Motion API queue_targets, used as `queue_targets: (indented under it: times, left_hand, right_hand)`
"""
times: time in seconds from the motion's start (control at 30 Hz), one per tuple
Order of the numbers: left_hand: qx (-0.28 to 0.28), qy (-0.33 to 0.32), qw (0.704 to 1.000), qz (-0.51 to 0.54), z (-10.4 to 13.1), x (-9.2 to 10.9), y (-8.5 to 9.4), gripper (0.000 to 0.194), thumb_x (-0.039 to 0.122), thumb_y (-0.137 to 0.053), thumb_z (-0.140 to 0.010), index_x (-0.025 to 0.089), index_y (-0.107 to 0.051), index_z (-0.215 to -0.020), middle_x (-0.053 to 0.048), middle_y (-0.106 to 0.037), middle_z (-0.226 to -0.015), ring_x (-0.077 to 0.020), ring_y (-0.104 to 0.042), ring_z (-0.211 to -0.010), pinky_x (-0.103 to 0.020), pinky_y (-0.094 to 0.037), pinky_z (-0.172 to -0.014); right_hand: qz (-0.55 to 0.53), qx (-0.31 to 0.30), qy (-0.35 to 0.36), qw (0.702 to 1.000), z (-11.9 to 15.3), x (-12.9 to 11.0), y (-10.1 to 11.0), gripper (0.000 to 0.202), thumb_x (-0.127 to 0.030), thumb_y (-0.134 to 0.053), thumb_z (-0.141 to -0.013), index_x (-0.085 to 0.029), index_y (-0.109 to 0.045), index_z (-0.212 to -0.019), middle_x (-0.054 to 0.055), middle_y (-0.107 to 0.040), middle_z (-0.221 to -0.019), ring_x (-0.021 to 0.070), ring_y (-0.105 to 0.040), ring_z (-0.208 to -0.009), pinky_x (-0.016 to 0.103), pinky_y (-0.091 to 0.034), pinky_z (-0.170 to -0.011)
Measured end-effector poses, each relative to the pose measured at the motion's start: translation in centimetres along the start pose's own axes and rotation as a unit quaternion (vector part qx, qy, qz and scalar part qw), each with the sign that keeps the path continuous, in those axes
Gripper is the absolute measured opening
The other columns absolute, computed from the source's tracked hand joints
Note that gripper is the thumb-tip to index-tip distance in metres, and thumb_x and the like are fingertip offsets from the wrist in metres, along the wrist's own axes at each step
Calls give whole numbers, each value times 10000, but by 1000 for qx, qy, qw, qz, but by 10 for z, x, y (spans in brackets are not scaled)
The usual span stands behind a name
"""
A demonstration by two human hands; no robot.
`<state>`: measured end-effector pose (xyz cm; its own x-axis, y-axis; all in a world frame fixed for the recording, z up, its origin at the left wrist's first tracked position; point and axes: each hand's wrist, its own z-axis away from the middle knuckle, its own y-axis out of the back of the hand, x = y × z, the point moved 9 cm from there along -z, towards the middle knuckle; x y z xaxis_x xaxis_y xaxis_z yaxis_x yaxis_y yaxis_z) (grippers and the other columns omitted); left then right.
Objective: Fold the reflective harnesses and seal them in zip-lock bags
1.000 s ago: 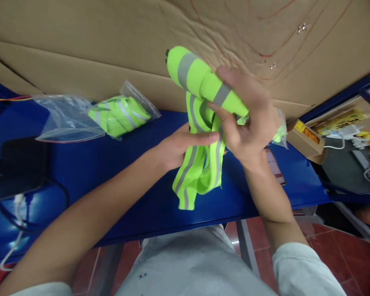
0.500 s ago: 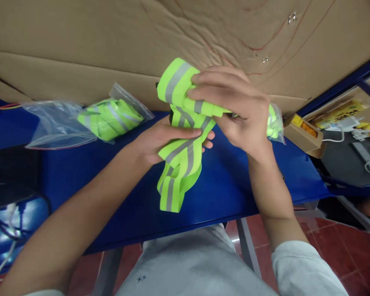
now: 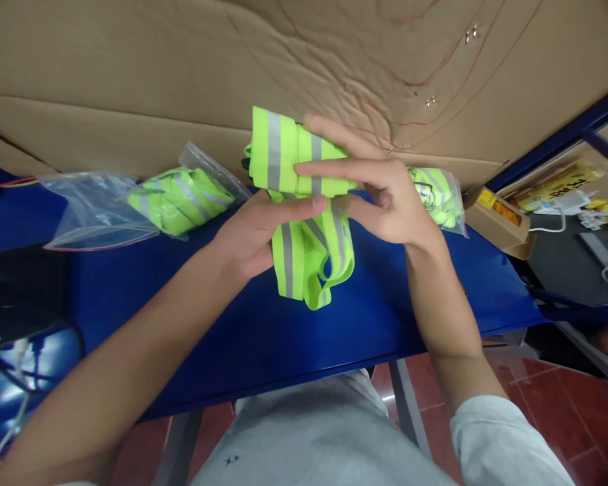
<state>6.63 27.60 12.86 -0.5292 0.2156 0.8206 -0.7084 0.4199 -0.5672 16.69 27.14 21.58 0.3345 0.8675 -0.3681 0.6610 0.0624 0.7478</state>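
Over the blue table (image 3: 223, 344) both my hands hold a neon-yellow reflective strap (image 3: 288, 260) with a grey stripe along it. Its upper part is folded into flat layers, while looser loops hang below. My left hand (image 3: 256, 233) grips the strap from the left, thumb across the front; its other fingers are hidden behind. My right hand (image 3: 380, 185) is closed on the folded layers from the right, with fingers lying over their front and the thumb below. A small black piece shows at the left edge of the folds.
Left of my hands lies a clear zip bag (image 3: 98, 209) beside a bagged yellow strap (image 3: 182, 200). Another bagged strap (image 3: 438, 196) is at the right, next to a small cardboard box (image 3: 499, 223). A cardboard panel (image 3: 132, 61) with thin red wires stands behind. Black cables are at the left.
The folded upper layers have turned upright and lie flatter. The hanging loops are shorter and drawn up. My right hand has shifted left and its fingers now lie across the layers.
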Motion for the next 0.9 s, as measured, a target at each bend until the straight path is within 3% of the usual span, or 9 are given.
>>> queue_targets:
  times: [0.1,0.23,0.4,0.53,0.63,0.73,0.83,0.9]
  left_hand:
    - [25,-14,1000,-13,0,-2,4,386,150,-881,-784,162,-730,-1139,-23,-811,-1024,-239,-786,-972,-425,-586,-995]
    - [37,-20,999,-16,-1,-2,6,397,117,-869,-756,154,-750,-1133,-41,-819,-1073,-227,-776,-997,-372,-581,-953]
    - [66,-14,997,41,-1,-5,5,614,78,-858,-728,210,-706,-1308,7,-819,-1009,-184,-767,-959,-315,-577,-891]
    - [67,1,997,41,1,-12,1,594,136,-893,-707,204,-721,-1272,-6,-821,-1033,-193,-772,-953,-327,-587,-894]
    - [81,-6,997,13,4,-12,2,505,174,-907,-696,170,-746,-1174,-32,-822,-1041,-260,-771,-1064,-402,-591,-976]
    - [102,-39,994,-19,6,-4,7,391,140,-888,-695,134,-759,-1064,-58,-818,-1059,-323,-735,-1202,-492,-565,-1078]
    - [108,-48,991,-55,7,3,13,373,109,-883,-683,117,-764,-1036,-77,-816,-1028,-351,-767,-1123,-561,-592,-1040]
    - [101,-17,992,-79,7,3,15,400,109,-887,-693,115,-768,-1075,-88,-816,-998,-358,-801,-968,-613,-626,-955]
  right_hand:
    - [-36,12,16,999,-2,0,-3,375,-296,-598,-965,-247,-713,-1319,32,-541,-1619,249,-476,-1544,467,-388,-1311]
    - [-13,62,-8,998,-6,4,-12,306,-501,-555,-1037,-276,-667,-1212,57,-644,-1469,259,-531,-1487,498,-439,-1270]
    - [17,193,15,981,-5,2,-16,301,-429,-376,-1108,-286,-622,-1207,72,-705,-1290,232,-620,-1357,448,-516,-1193]
    - [33,244,70,967,3,-10,-14,338,-346,-331,-1122,-248,-633,-1236,77,-715,-1242,210,-660,-1273,397,-555,-1132]
    - [100,232,17,968,5,-9,-16,433,-384,-230,-1130,-286,-613,-1307,60,-684,-1376,193,-623,-1371,385,-505,-1201]
    - [107,176,-20,978,1,-6,-18,440,-362,-221,-1116,-300,-567,-1381,37,-622,-1505,162,-528,-1485,379,-420,-1282]
    - [34,128,2,991,-5,-5,-11,386,-421,-379,-1089,-270,-568,-1390,63,-586,-1547,208,-471,-1537,424,-389,-1309]
    - [-10,109,-25,994,-5,5,-2,464,-537,-539,-1031,-306,-546,-1432,50,-514,-1624,252,-404,-1587,458,-401,-1303]
